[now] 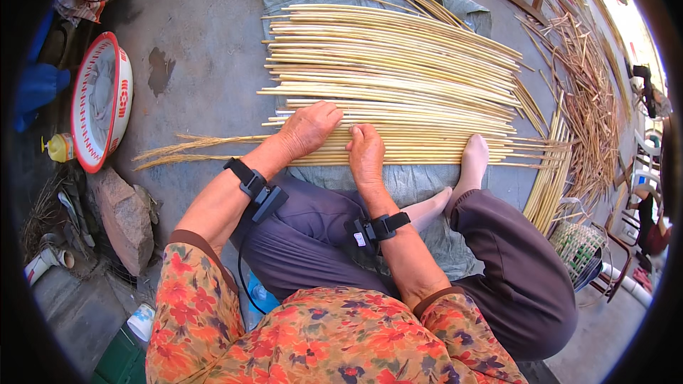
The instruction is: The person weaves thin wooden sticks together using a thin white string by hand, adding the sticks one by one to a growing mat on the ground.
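Observation:
A broad mat of pale yellow plant stalks (398, 64) lies side by side before me, some joined edge to edge, with small gaps between a few rows. My left hand (313, 126) rests knuckles up on the nearer stalks, its fingers curled in; whatever it pinches is hidden. Just to its right, my right hand (366, 153) is closed on the near rows, thumb and forefinger together near a stalk. What lies between those fingers is too small to make out. Feathery stalk tops (188, 146) stick out at the left, beyond my left forearm.
A grey-green sheet (445, 249) lies under the stalks. My foot (473, 160) rests on their near right part. At left stand a white enamel basin with a red rim (119, 110) and a rock (122, 220). Dry husks (590, 107) and a woven basket (573, 249) are at right.

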Demonstrator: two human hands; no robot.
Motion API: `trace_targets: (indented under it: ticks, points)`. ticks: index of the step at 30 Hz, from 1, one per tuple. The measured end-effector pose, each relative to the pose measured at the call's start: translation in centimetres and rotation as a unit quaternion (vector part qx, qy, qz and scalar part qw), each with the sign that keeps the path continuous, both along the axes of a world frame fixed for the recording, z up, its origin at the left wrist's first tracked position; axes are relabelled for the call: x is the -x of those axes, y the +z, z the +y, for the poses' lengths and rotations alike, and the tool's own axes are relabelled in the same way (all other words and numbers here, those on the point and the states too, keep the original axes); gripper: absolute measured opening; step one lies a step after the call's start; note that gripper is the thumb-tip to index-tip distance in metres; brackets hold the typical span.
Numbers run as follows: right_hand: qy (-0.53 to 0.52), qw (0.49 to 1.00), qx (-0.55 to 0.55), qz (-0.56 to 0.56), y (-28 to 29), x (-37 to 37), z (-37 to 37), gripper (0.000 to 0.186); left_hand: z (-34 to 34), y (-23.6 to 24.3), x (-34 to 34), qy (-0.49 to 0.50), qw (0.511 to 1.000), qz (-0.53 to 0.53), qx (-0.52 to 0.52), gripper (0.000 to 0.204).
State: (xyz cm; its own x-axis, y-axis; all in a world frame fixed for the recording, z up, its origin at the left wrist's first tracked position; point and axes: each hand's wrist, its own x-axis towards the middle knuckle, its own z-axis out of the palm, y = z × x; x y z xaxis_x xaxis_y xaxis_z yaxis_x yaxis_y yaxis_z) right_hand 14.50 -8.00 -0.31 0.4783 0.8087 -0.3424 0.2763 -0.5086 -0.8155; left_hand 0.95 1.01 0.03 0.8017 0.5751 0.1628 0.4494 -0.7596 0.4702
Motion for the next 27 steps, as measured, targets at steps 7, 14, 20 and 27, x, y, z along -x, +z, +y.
trace_targets:
  ticks: [7,14,20,27]
  points:
    - [0.01,0.997,-0.012,-0.07,-1.1,0.1,0.4,0.027,-0.4,-0.2,-0.1,0.002,1.0,-0.005,-0.012,0.013]
    - [0.028,0.996,-0.039,-0.08,-0.8,-1.0,0.6,0.03,-0.1,-0.4,-0.1,-0.012,1.0,0.013,-0.011,0.011]
    - [0.112,0.954,-0.071,-0.27,2.5,-3.2,1.0,0.018,-0.1,-0.2,0.0,-0.009,1.0,0.012,0.004,0.008]
    - [0.301,0.902,-0.014,-0.308,3.0,-3.8,5.7,0.014,-0.4,0.0,0.0,-0.004,1.0,-0.001,-0.02,0.008]
